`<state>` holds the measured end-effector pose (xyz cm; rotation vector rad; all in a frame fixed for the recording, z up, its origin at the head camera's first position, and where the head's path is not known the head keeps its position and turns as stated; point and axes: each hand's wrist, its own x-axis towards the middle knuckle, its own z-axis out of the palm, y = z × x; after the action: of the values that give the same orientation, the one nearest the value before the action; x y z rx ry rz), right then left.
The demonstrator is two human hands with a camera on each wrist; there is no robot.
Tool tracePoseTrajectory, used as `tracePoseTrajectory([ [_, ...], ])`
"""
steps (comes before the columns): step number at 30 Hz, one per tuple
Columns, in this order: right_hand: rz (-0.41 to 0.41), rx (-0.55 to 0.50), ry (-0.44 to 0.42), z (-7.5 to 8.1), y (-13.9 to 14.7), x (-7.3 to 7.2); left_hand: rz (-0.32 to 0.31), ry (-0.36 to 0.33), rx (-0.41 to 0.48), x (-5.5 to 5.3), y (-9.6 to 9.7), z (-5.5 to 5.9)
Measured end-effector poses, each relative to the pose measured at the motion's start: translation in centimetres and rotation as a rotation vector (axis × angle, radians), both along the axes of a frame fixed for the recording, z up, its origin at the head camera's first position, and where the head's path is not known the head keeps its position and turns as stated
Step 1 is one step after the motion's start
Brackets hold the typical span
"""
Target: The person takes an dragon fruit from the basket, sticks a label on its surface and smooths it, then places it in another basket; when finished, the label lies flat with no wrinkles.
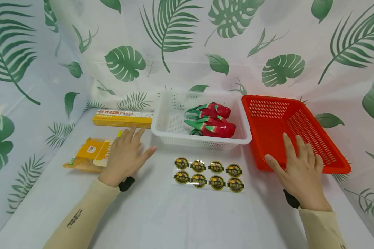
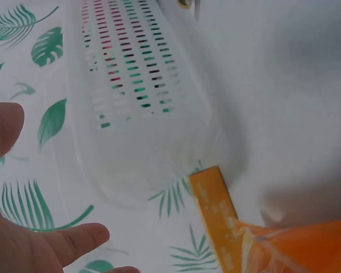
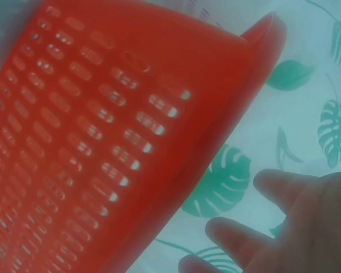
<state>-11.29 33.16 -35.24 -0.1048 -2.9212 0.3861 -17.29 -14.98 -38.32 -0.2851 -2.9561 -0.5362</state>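
My left hand (image 1: 126, 155) hovers with spread fingers over the right end of an orange food packet (image 1: 91, 154), left of the white basket. The right hand (image 1: 302, 174), fingers also spread, is above the near edge of a red plastic basket (image 1: 269, 138); in the right wrist view its fingertips are apart from the basket's rim (image 3: 238, 96). Neither hand holds anything. Two red dragon fruits with green tips, one dragon fruit (image 1: 219, 128) in front of the other dragon fruit (image 1: 213, 110), lie in the white perforated basket (image 1: 171, 138).
A yellow pasta box (image 1: 123, 119) lies at the back left, beside the white basket. In front of that basket is a sheet of round stickers (image 1: 208, 175) in two rows. A leaf-patterned cloth (image 1: 180, 45) rises behind everything.
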Motion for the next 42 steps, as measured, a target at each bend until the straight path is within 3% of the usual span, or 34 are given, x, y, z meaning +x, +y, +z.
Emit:
tracePoseTrajectory([
  [5, -0.006, -0.013, -0.009, 0.0, -0.1, -0.3, -0.038, -0.048, 0.111, -0.2, 0.2, -0.6],
  [9, -0.008, -0.016, -0.020, 0.1, -0.1, -0.5, -0.074, -0.129, 0.223, -0.2, 0.7, -0.8],
  [13, -0.003, -0.028, -0.016, 0.2, -0.4, -0.6, -0.107, -0.216, 0.360, -0.3, 1.7, -0.8],
  [19, 0.013, -0.050, 0.012, 0.4, -0.8, -1.0, -0.111, -0.284, 0.546, -0.9, 3.6, -0.9],
  [25, 0.040, -0.069, 0.035, 1.1, -1.8, -1.8, -0.101, -0.407, 0.836, -1.5, 5.1, -1.3],
  [31, 0.108, -0.060, 0.012, 2.9, -3.7, -4.4, -0.163, -0.518, 1.062, -2.5, 6.5, -2.1],
  [37, 0.184, -0.059, -0.134, 4.6, -5.8, -7.8, -0.153, -0.588, 1.165, -3.3, 7.3, -2.6],
  [42, 0.212, -0.091, -0.256, 5.6, -7.2, -10.6, -0.141, -0.590, 1.197, -3.9, 7.7, -2.6],
])
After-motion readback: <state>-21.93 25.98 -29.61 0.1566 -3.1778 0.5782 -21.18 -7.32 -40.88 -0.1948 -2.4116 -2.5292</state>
